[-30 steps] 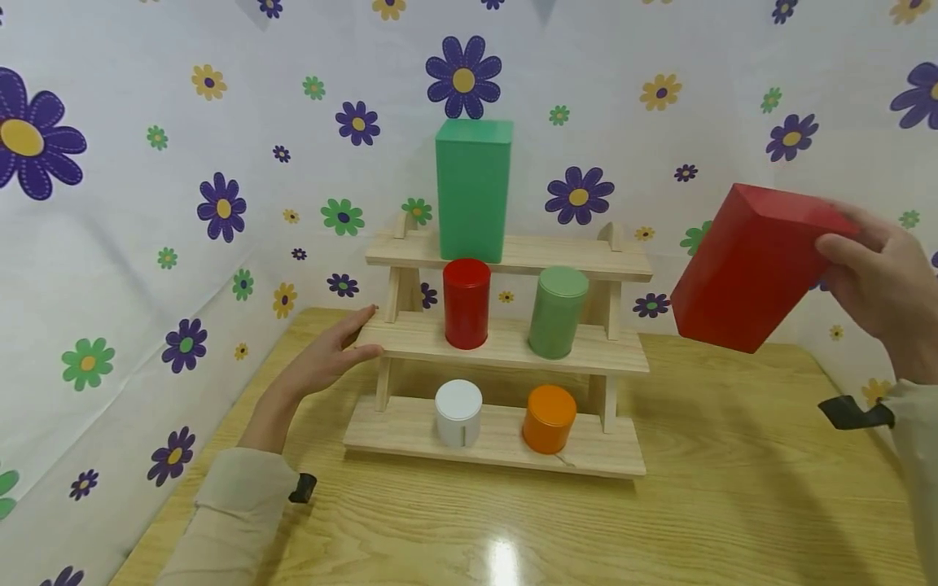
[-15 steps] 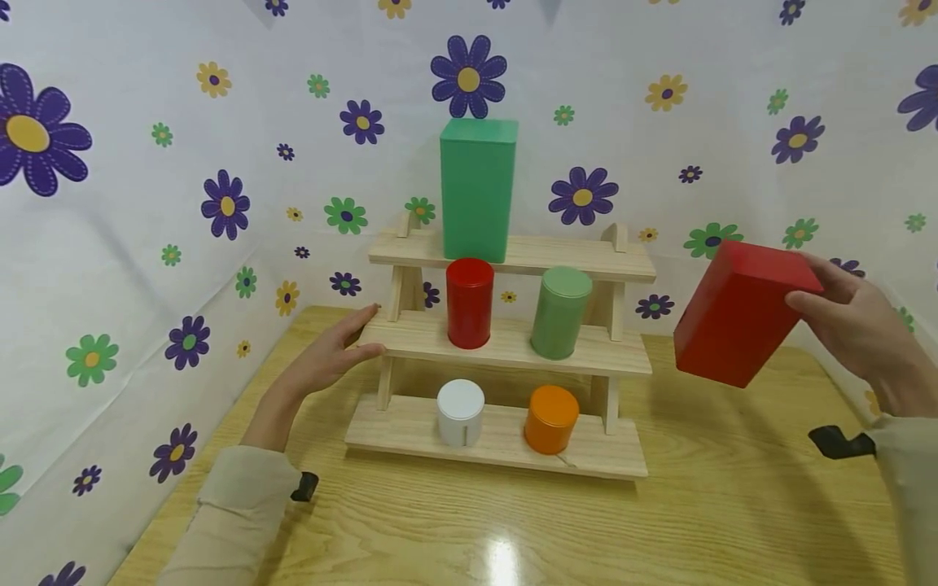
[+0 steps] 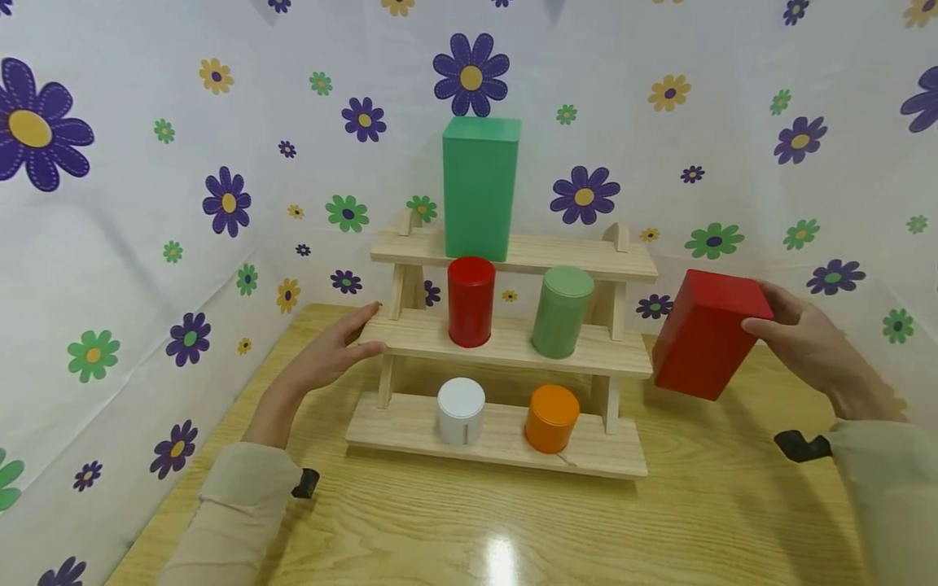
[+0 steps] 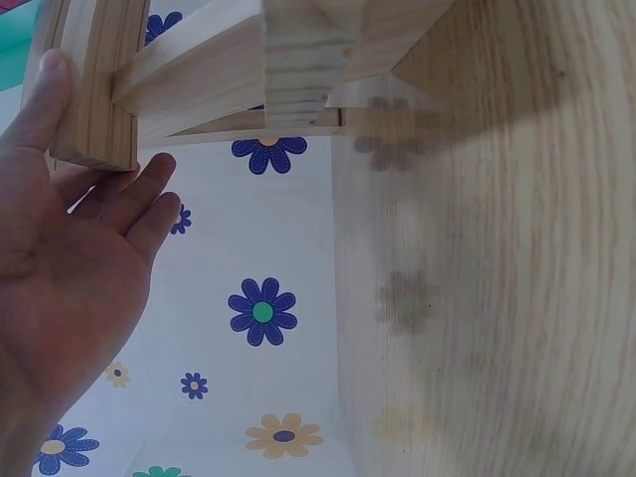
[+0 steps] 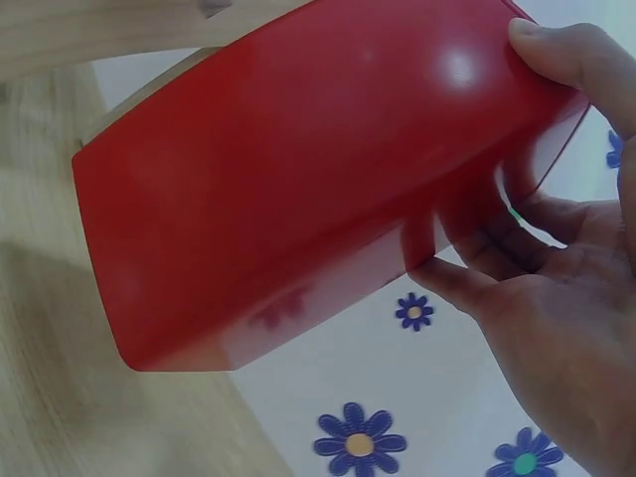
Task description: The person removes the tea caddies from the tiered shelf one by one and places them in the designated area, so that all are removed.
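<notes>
My right hand (image 3: 806, 346) grips a tall red box (image 3: 707, 338) near its top, thumb on one side and fingers on another. The box is tilted and hangs just right of a three-tier wooden shelf (image 3: 615, 354); whether its base touches the table cannot be told. My left hand (image 3: 326, 354) holds the left end of the middle board, as the left wrist view also shows, thumb on one edge (image 4: 94, 119). A tall green box (image 3: 479, 191) stands on the top tier. Red (image 3: 471, 305) and light green canisters (image 3: 562, 317) occupy the middle tier.
On the lowest tier are a short white canister (image 3: 460, 415) and a short orange canister (image 3: 551, 422). The shelf stands on a wood-grain table (image 3: 410, 521). Flower-patterned sheets (image 3: 278, 98) rise behind and at both sides.
My right hand has brought the red box down and left, closer to the shelf, and it leans less. My left hand stays on the middle board.
</notes>
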Motion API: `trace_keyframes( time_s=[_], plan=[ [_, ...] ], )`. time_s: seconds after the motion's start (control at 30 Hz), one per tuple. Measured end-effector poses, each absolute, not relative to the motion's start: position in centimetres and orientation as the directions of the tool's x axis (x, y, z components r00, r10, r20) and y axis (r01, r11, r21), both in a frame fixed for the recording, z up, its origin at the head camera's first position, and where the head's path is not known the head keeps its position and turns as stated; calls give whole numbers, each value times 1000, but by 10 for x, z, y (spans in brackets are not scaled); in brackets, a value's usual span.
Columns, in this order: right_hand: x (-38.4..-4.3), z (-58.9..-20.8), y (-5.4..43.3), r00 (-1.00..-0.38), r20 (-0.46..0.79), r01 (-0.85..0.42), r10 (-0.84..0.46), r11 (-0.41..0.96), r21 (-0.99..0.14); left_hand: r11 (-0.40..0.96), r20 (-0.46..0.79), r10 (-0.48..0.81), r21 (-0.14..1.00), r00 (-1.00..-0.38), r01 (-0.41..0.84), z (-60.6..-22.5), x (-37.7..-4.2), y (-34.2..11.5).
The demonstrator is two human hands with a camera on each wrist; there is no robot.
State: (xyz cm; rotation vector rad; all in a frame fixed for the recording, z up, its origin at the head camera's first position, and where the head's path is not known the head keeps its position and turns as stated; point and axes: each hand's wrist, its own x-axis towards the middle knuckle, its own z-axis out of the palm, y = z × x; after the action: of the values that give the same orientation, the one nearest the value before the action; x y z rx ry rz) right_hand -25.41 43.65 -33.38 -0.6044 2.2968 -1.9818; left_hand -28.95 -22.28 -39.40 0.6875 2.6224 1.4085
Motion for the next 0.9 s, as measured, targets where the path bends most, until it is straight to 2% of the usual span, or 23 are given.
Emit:
trace_keyframes(
  time_s=[0.4, 0.73, 0.9],
  plan=[
    [-271, -354, 424, -916, 189, -241, -353, 108, -965, 474, 138, 417, 810, -898, 345, -393, -288, -222],
    [-282, -367, 417, -896, 232, -253, -380, 7, -967, 473, 136, 411, 813, -902, 338, -396, -289, -222],
    [-286, -378, 416, -900, 204, -224, -386, 8, -975, 473, 135, 408, 815, -903, 335, -395, -289, -222]
  ],
)
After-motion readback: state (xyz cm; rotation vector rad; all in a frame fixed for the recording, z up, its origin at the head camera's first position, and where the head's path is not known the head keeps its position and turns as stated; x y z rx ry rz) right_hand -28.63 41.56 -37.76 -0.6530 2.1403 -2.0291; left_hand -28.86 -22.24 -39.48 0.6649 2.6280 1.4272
